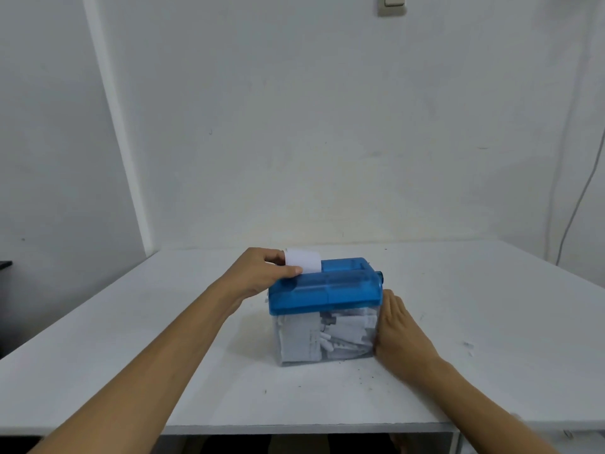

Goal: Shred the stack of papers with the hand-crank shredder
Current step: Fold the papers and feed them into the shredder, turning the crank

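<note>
Head view: left hand [262, 273] pinches the paper [302, 262] standing in the slot on top of the shredder [327, 290]. Right hand [397, 332] rests with straight fingers against the shredder's right side. Paper's probably light and floppy, so I'd pinch near its top edge.

The white counter [131, 371] carries the blue-topped, clear-bodied shredder [327, 290], which stands upright near its middle, with tiny dark specks [371, 376] scattered on the surface just in front of it and a few pale scraps [468, 347] lying further off to the right.
</note>
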The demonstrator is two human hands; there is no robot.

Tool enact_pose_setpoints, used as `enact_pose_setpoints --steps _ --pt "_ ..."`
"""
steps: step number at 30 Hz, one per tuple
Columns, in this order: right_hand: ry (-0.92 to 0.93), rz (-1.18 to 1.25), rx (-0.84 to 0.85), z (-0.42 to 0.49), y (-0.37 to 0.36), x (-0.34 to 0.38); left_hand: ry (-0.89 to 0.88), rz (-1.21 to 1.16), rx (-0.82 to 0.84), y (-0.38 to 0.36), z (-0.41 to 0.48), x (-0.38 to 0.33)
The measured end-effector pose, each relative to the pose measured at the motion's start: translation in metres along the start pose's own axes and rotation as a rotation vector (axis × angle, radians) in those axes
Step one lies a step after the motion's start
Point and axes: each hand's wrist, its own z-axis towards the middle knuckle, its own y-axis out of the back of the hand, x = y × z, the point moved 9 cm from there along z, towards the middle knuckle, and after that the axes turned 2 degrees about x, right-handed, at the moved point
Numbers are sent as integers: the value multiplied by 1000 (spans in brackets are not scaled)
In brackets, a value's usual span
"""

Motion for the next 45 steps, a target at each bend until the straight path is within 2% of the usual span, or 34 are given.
enact_pose_setpoints --steps 4,8,12,16,18,20,23,26,31,34,37,40,45 --pt "-15 -49 65 -5 4 5 29 -74 -16 -7 -6 5" --pt "-132 -48 113 -12 12 1 -51 -101 -45 -24 -14 1" --pt "-193 -208 193 -20 32 5 -115 -82 -85 -29 -15 1" --pt "-175 -266 465 -5 76 18 -136 -66 -49 -29 -14 -3" --pt "-187 -156 616 8 97 21 -142 -50 -24 -31 -14 -5" --pt "-197 -35 686 28 115 22 -139 -49 -15 -31 -13 -4" --pt "-192 127 597 65 138 13 -145 -61 19 -32 -12 -5" --pt "-180 389 465 94 132 -5 -171 -81 42 -33 -12 -6" --pt "-222 899 261 91 70 -38 -203 -96 48 -35 -9 -5" --pt "-329 855 108 63 28 -51 -198 -107 38 -34 -9 -3" --pt "-364 744 62 31 6 -48 -193 -100 24 -33 -12 -5" --pt "-373 642 88 3 15 -35 -192 -90 10 -32 -16 -8" --pt "-238 688 211 -30 68 -11 -177 -67 13 -30 -17 -7"
